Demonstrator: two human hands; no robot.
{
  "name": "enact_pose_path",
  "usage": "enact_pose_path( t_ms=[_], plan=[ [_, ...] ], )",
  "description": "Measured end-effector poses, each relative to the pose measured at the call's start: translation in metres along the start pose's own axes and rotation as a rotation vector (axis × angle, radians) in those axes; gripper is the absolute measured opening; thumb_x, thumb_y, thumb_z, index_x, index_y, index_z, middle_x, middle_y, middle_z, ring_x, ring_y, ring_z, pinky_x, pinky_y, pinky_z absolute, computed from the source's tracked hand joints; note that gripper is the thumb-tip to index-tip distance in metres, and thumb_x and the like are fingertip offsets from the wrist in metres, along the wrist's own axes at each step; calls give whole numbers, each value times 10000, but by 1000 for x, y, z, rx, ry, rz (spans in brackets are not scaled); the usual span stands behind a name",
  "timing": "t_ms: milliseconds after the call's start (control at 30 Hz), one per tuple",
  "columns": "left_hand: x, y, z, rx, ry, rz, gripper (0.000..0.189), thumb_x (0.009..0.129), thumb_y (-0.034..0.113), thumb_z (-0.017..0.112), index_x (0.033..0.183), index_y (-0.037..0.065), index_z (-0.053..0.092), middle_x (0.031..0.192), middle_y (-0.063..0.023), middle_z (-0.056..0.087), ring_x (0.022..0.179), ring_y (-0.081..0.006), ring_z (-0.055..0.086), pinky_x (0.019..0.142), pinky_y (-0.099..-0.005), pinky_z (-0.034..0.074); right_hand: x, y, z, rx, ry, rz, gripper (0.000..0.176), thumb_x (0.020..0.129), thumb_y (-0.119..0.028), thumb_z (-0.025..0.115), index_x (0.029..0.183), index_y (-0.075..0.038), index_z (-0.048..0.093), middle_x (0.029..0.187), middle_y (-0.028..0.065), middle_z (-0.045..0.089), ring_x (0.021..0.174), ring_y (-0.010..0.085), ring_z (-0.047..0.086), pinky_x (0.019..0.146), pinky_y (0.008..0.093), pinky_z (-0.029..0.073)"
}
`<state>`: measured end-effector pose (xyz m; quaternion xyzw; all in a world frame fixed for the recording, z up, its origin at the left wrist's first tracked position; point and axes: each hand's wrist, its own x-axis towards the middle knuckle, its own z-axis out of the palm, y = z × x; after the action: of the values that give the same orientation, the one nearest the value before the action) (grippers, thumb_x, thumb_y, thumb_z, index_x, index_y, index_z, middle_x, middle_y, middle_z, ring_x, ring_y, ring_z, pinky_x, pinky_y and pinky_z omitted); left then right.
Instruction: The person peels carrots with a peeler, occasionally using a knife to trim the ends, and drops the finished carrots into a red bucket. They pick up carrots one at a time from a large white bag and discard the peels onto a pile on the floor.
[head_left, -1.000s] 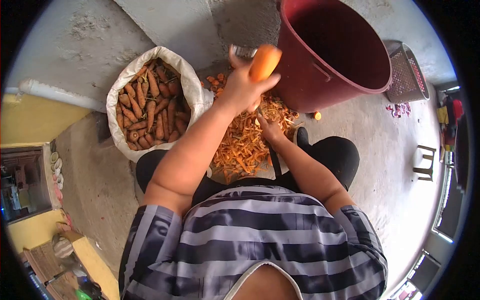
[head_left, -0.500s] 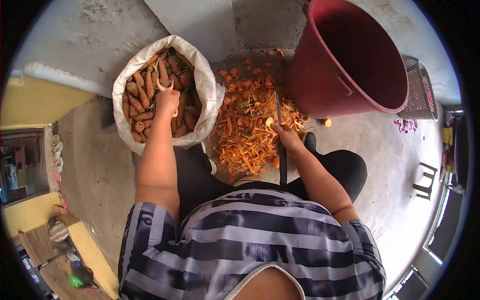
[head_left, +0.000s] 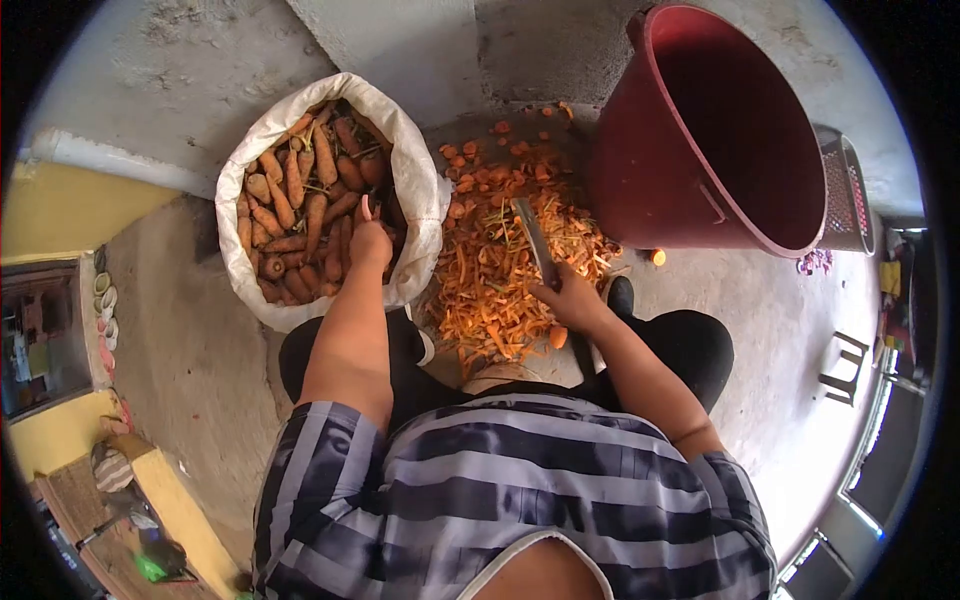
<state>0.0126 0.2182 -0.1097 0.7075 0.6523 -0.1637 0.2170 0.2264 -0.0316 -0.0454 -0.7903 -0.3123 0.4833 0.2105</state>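
Observation:
A white sack (head_left: 415, 215) with its rim rolled down stands at the left, full of unpeeled carrots (head_left: 293, 180). My left hand (head_left: 370, 243) reaches in over its right side, one finger raised; whether it holds a carrot is hidden. My right hand (head_left: 572, 298) grips a long knife (head_left: 533, 232), its blade pointing up and left over a heap of orange peelings and carrot ends (head_left: 490, 270) on the floor. The knife's dark handle runs down below my hand.
A big dark red bin (head_left: 640, 170) stands tilted at the upper right, with a perforated basket (head_left: 845, 200) behind it. My knees and shoes flank the peelings. A white pipe (head_left: 110, 163) runs along the left wall. Purple scraps (head_left: 815, 262) lie by the basket.
My left hand has moved right within the sack, away from the carrots at its middle. The knife blade has tilted to the left and its tip is lower.

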Motion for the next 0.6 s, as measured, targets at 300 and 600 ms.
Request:
enact_pose_path(
  t_ms=[300,600],
  plan=[
    [-37,-10,-96,-573,134,355,243,802,149,606,977,-16,576,794,-90,594,745,-157,580,643,-295,453,-144,-7,-84,-476,574,-36,579,746,-279,619,1198,-4,384,928,238,595,827,393,591,711,438,480],
    [-157,-1,-95,-2075,-763,503,372,875,281,516,1148,36,456,1033,-119,552,926,-255,564,667,-364,538,-227,58,-78,-596,610,371,694,737,-356,648,1226,2,310,814,271,598,790,404,600,678,458,480]
  ],
)
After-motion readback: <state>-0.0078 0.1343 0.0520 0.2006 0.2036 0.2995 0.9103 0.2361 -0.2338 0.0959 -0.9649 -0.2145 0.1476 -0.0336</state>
